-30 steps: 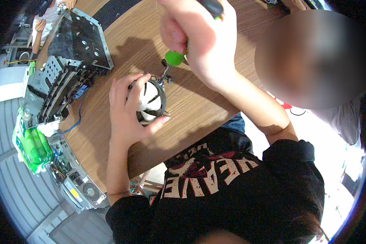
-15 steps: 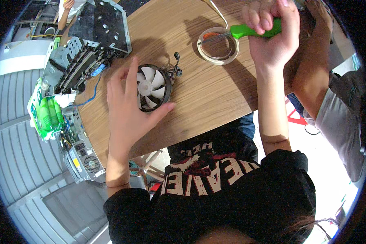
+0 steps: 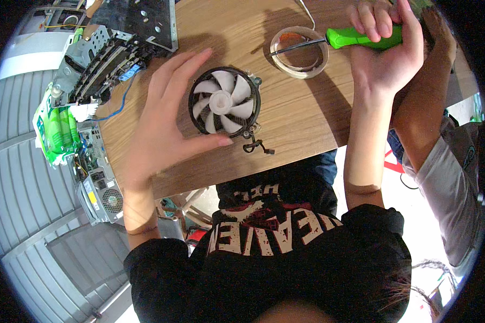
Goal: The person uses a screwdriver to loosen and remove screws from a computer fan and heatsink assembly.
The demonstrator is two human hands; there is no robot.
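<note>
Just right of the left hand [image 3: 161,124], toward the counter's [image 3: 299,118] near-left corner: a round, white-bladed CPU cooler fan [image 3: 221,101].
Spread around its left side with fingers and thumb apart; farther off, clamped on a green-handled screwdriver [image 3: 355,37] with the right hand [image 3: 385,63].

Fan blades [image 3: 242,109] white, frame [image 3: 257,101] black; screwdriver handle [image 3: 364,39] green; tabletop [image 3: 285,124] brown, wood-grained; T-shirt [image 3: 285,280] black, cream-lettered.
</note>
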